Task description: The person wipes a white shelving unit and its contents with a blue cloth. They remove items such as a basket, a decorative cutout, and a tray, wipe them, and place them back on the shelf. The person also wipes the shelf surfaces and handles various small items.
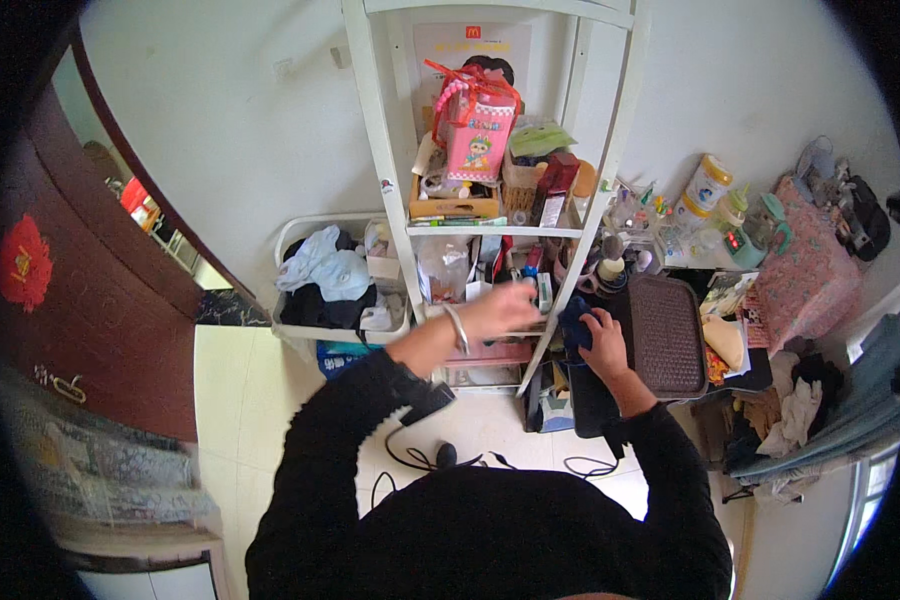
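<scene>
A red ornament [24,262] hangs on the brown door [120,310].

The person wears a plain black long-sleeved top [490,535] that fills the lower centre of the frame. The left sleeve [325,450] has a ragged, fuzzy-looking edge toward its cuff; the right sleeve [678,500], at lower right, looks rumpled at its end. A slim silver-coloured bangle [459,328] circles the wrist of the left hand [502,309].

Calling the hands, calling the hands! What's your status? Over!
Left hand before white shelf, grip unclear. Right hand touching dark blue cloth. Shelf post between hands; brown tray beside right hand. Over.
</scene>
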The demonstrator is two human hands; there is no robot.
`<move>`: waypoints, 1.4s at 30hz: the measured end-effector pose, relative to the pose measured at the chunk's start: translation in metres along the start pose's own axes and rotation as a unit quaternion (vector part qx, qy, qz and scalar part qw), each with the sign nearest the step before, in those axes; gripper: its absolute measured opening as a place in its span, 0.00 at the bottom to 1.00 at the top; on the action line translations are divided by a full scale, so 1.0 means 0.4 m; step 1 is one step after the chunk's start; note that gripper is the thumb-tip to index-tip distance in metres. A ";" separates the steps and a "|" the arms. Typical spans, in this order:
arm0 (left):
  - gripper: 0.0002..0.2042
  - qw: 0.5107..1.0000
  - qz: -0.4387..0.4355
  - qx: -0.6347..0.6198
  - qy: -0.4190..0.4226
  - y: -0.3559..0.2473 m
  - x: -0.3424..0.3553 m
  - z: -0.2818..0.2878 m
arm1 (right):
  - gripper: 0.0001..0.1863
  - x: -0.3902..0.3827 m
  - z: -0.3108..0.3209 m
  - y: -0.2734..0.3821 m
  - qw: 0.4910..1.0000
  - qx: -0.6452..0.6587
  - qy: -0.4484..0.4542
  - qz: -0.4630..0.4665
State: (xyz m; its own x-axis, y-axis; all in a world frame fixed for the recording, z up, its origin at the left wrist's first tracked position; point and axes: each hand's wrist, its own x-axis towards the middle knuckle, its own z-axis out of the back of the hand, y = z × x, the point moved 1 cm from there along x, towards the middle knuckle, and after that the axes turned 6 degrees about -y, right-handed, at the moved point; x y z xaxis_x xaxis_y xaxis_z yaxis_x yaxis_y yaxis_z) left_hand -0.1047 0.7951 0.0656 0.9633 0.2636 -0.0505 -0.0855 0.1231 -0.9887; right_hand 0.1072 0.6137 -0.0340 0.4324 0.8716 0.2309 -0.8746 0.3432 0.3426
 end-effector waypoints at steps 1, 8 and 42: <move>0.24 0.988 -0.062 0.084 -0.118 -0.047 -0.005 0.061 | 0.29 -0.003 -0.059 -0.019 0.992 -0.119 0.031 -0.030; 0.23 0.695 -0.278 0.510 -0.424 -0.406 0.072 0.371 | 0.31 -0.058 -0.198 -0.071 0.920 -0.328 0.165 -0.136; 0.17 0.639 -0.373 0.593 -0.318 -0.607 -0.046 0.425 | 0.32 0.509 0.169 0.366 0.910 0.147 -0.387 -0.031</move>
State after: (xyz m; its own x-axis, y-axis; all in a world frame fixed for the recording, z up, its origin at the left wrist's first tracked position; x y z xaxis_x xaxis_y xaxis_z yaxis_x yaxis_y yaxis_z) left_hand -0.1451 0.9228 0.3304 0.5823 -0.0033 0.8130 -0.1581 0.9804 0.1172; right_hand 0.0820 0.8177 0.1248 0.6028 0.3079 0.7361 -0.7964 0.1760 0.5786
